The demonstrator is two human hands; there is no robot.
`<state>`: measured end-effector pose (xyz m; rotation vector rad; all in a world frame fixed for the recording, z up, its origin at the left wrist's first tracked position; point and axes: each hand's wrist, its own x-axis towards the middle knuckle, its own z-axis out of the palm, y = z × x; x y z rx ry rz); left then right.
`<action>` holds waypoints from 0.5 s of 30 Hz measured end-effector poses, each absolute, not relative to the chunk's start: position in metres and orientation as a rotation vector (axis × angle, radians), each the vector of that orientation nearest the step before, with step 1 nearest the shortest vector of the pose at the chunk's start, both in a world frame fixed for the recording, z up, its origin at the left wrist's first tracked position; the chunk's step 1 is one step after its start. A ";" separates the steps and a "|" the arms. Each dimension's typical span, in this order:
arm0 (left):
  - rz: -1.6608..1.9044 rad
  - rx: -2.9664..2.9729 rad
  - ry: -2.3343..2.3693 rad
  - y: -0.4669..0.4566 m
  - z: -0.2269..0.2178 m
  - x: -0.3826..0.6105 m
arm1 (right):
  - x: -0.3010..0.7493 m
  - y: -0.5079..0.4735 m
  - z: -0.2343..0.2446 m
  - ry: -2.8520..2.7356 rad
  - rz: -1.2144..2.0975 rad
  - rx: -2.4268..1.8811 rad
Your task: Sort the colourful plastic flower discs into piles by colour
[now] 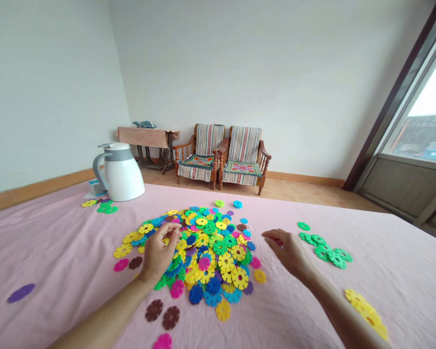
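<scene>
A large heap of notched plastic building discs (203, 242) in yellow, green, blue, pink, purple and brown lies on a pink cloth. My left hand (160, 252) hovers over the heap's left side, fingers loosely bent, thumb and fingertips slightly apart, with nothing visible between them. To the right of the heap, above the cloth, is my right hand (285, 249). Its fingers are curled inward, and small reddish and bluish bits show beneath them, too hidden to name. Beyond it lies a group of green discs (325, 248); by the right forearm is a row of yellow discs (365, 310).
A white and grey jug (124, 177) stands at the back left, with green discs (107, 207) before it. A purple disc (21, 293) and brown discs (170, 317) lie nearer on the pink cloth (76, 247). Behind stand two wooden armchairs (243, 150) and a cloth-covered table (141, 136).
</scene>
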<state>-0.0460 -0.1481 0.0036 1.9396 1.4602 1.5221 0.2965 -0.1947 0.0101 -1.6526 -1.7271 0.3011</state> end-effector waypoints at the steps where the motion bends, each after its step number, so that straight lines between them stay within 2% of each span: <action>1: 1.522 1.939 1.460 -0.148 0.004 -0.046 | 0.286 -0.199 0.012 -1.798 0.337 -1.602; 8: 1.519 1.939 1.458 -0.148 0.004 -0.046 | 0.248 -0.219 0.012 -1.994 0.178 -1.661; 15: 1.518 1.939 1.471 -0.151 0.009 -0.044 | 0.241 -0.211 -0.001 -1.915 0.224 -1.624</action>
